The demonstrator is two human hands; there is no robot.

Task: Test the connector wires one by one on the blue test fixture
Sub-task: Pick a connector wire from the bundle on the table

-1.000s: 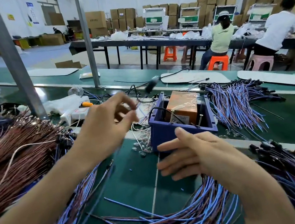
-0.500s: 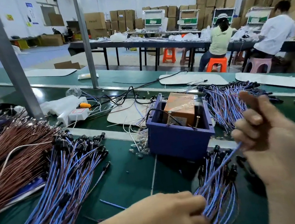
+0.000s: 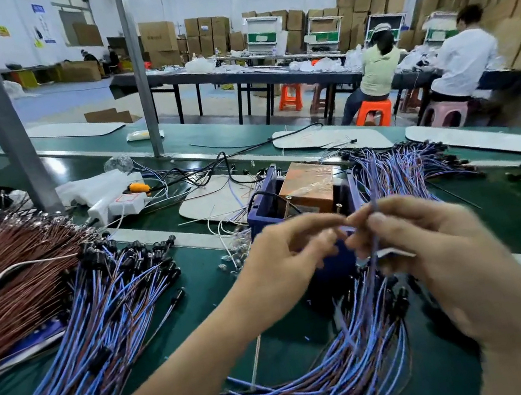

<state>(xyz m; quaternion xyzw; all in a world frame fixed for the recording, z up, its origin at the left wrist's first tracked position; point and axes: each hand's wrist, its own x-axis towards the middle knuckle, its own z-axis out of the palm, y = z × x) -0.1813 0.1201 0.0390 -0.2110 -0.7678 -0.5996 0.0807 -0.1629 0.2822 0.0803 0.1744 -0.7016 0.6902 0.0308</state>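
**Item:** one thin blue connector wire (image 3: 375, 239), held upright just in front of the blue plastic box-shaped test fixture (image 3: 261, 212) and not yet seated on it. The fixture stood on the dark green counter (image 3: 205, 329) with an orange-brown block (image 3: 307, 185) inside it.

**Right hand** (image 3: 435, 246): thumb and forefinger pinched the wire partway along its length.

**Left hand** (image 3: 283, 256): fingers were curled, their tips meeting the right hand's at the wire. Blur hid whether it actually gripped the wire's end.

**Stock:**
- A loose heap of blue and brown wires with black connectors (image 3: 349, 355) lay beneath the hands, and the held wire's tail trailed down into it.
- A second such heap (image 3: 112, 293) lay to the left.
- A third heap (image 3: 399, 165) lay beyond the fixture, to the right.

**Risks, as judged:**
- The trailing tail might snag neighbours in the near heap and drag them up toward the fixture.
- The wire might slip from so light a fingertip pinch and drop among the other pieces, mixing tested with untested.
- A skewed push might bend the fixture's contacts or give a false reading.
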